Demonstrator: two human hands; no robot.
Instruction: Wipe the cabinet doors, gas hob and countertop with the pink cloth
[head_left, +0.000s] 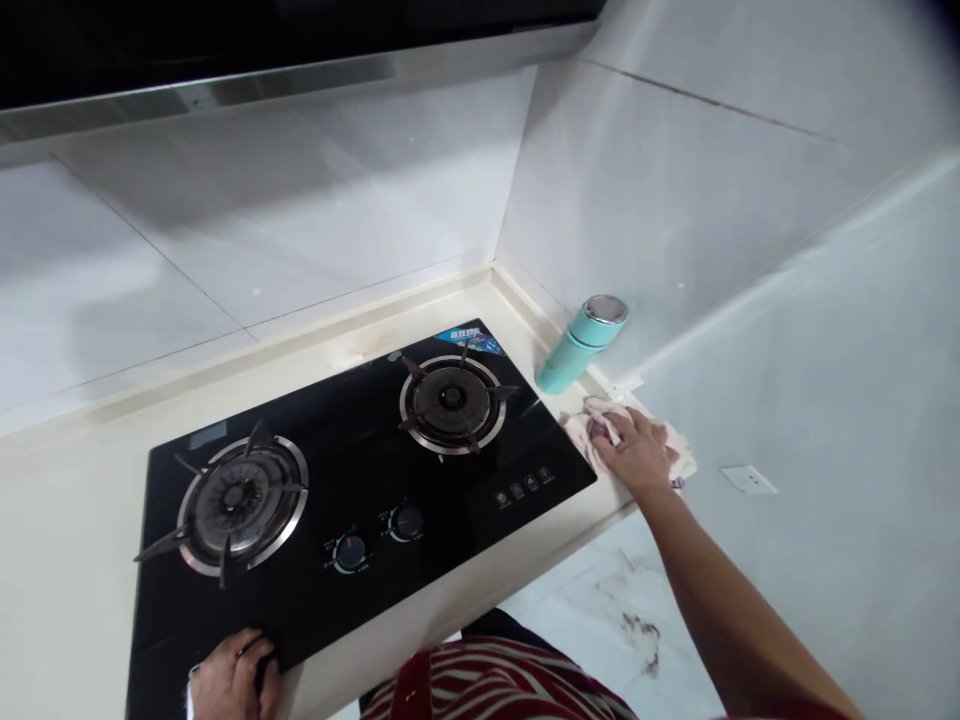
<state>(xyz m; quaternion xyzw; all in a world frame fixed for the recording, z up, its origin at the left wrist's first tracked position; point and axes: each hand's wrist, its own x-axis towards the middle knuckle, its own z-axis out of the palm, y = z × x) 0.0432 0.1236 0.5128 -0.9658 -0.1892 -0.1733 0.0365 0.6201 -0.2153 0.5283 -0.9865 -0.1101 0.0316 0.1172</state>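
My right hand (636,448) presses down on a crumpled whitish cloth (681,456) with darker patches, its fingers bunched into the fabric. The cloth lies on the narrow strip of counter between the cooktop and the right wall. Just behind it stands a turquoise thermos flask (571,350) with a silver top. At the lower left, my left hand (232,678) rests by the front edge of the black glass gas cooktop (330,420), fingers curled. A small white bit shows at its side, and what lies under the fingers is hidden.
Two burners with pan supports, the left burner (236,505) and the right burner (452,397), rise from the cooktop. Two knobs (350,552) sit near its front. A range hood (300,75) hangs above. The right wall carries a socket (748,480).
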